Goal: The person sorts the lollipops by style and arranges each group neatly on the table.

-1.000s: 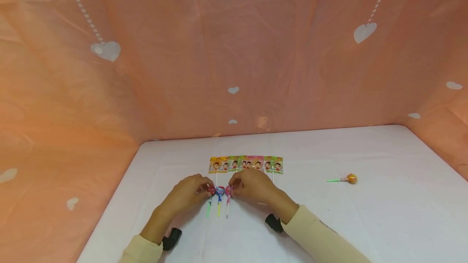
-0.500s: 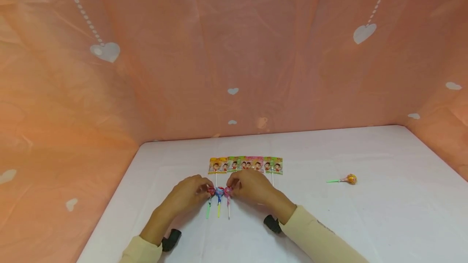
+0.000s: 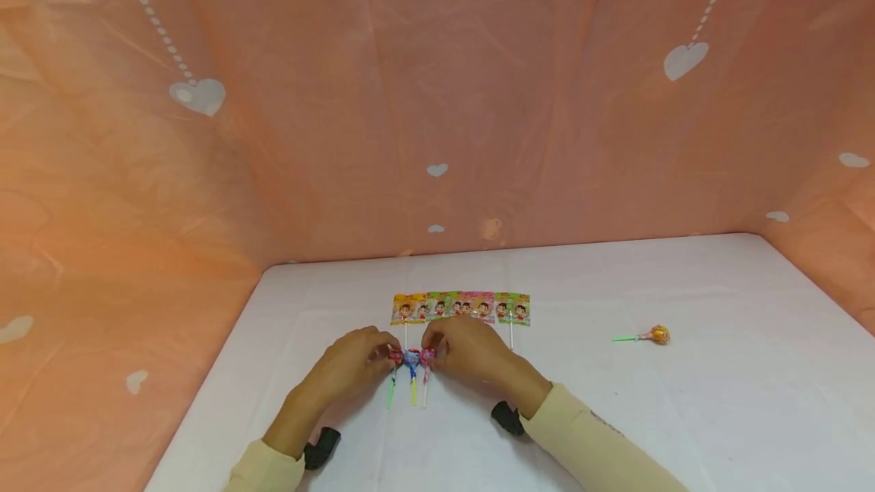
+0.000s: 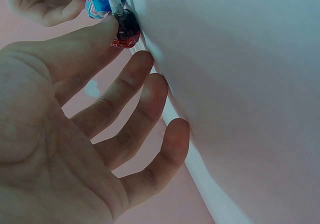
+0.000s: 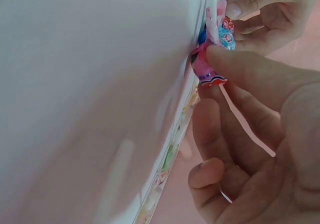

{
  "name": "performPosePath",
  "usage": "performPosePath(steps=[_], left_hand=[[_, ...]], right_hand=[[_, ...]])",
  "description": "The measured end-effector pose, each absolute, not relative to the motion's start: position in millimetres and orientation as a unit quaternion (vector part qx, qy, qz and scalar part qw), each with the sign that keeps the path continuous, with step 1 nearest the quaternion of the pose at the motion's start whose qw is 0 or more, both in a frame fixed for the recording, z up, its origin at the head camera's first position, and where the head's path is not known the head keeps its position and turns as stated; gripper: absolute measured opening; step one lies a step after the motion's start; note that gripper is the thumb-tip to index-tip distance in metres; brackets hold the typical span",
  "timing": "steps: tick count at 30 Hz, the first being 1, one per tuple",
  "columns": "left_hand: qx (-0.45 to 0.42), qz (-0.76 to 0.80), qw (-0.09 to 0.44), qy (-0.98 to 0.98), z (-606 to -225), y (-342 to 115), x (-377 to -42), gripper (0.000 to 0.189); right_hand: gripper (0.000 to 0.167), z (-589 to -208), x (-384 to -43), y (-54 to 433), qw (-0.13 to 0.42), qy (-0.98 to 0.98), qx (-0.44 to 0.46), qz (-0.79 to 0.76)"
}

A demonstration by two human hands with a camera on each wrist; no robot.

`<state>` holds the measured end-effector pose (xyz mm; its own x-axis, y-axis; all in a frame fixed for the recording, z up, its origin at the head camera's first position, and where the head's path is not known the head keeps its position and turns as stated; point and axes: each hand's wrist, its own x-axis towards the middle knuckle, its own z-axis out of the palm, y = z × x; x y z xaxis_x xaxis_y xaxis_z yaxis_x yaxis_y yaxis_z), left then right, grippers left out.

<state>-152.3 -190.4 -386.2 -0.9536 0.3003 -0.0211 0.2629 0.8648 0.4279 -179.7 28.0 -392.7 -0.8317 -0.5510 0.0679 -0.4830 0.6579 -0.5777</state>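
Three wrapped ball lollipops lie side by side on the white table, sticks toward the person. My left hand (image 3: 354, 359) pinches the red lollipop (image 4: 131, 36) by its head, thumb on the near side and the other fingers spread. On the other side, the pink lollipop (image 5: 202, 66) is held between thumb and forefinger of my right hand (image 3: 473, 348). Between them sits the blue lollipop (image 3: 412, 358) with a yellow stick, its head touching or nearly touching both neighbours. The red one's stick is green, the pink one's is white.
Behind the hands, flat packet lollipops lie in a row: an orange packet (image 3: 408, 309), pink and green ones, and a green packet (image 3: 513, 309) at the right. Apart to the right lies an orange ball lollipop (image 3: 659, 335). A pink curtain (image 3: 437, 97) hangs behind the table.
My right hand has shifted slightly left with the pink lollipop, so the gap to the blue one has narrowed. My left hand stays in place on the red lollipop.
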Motion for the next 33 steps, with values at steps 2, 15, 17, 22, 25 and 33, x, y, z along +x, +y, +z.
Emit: performPosePath(steps=[2,15,17,22,25,33], left_hand=[[0.146,0.214,0.044,0.965,-386.2,-190.3,-152.2,0.017],[0.143,0.212,0.044,0.966,-387.9,-189.6,-152.9,0.018],[0.144,0.210,0.043,0.966,-387.6,-189.4,-152.7,0.018],[0.150,0.205,0.037,0.967,-387.2,-189.3,-152.6,0.017],[0.153,0.204,0.033,0.966,-387.2,-189.5,-152.9,0.017],[0.162,0.205,0.031,0.965,-387.2,-189.6,-153.3,0.018]], right_hand=[[0.021,-392.6,-179.9,28.2,0.056,0.908,-0.284,-0.302],[0.022,-392.7,-180.7,31.3,0.079,0.903,-0.282,-0.313],[0.023,-392.5,-180.5,32.1,0.081,0.904,-0.281,-0.313],[0.023,-392.3,-180.8,34.5,0.075,0.904,-0.285,-0.311],[0.023,-392.9,-181.7,35.5,0.072,0.903,-0.288,-0.311],[0.025,-395.0,-184.2,34.1,0.074,0.896,-0.300,-0.320]])
